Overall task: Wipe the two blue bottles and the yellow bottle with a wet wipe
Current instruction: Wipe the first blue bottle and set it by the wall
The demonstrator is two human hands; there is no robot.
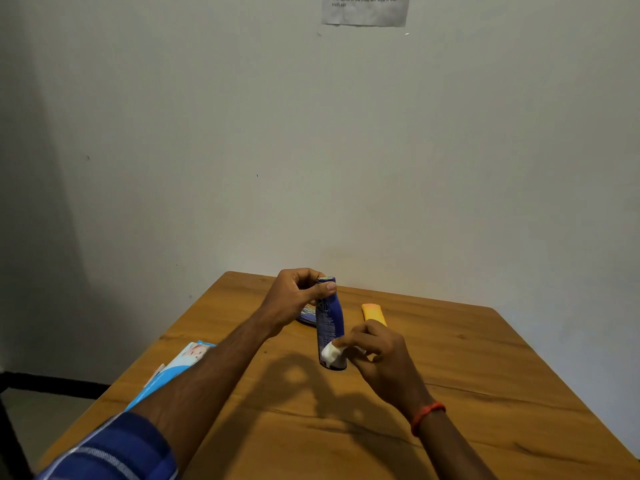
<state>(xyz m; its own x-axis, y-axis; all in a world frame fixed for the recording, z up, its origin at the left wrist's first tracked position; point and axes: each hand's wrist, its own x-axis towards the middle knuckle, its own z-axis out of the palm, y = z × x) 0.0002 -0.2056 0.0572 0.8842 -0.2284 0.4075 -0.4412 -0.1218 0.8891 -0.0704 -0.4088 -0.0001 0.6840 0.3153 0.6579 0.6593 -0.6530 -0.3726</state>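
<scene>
Nearest the lens, a blue striped sleeve [114, 448] covers the left upper forearm at the bottom edge; from it the bare arm runs up and across the wooden table [485, 393] to the left hand [294, 299]; that hand's fingers [304, 277] are curled together over the top of an upright blue bottle [329, 323], with the thumb laid flat across the neck just under the cap, so the grip is closed on the bottle's upper end; the bottle stands near the middle of the table with its base on or just above the wood, which of the two I cannot tell; the right hand [377, 351], with an orange thread band [426, 415] at its wrist, comes in from the lower right; its fingertips [341, 342] are pinched together on a folded white wet wipe [329, 354], which is pressed against the lower part of the bottle's side; the remaining fingers are bent loosely inward; behind the left hand a second blue bottle [307, 316] lies flat on the table, mostly hidden by the hand and the upright bottle; just right of it, apart from both, the yellow bottle [373, 314] lies flat as well; a light blue wipes packet [180, 365] rests at the table's left edge, partly under the left forearm; a printed paper sheet [365, 10] is stuck to the wall [311, 150] above
</scene>
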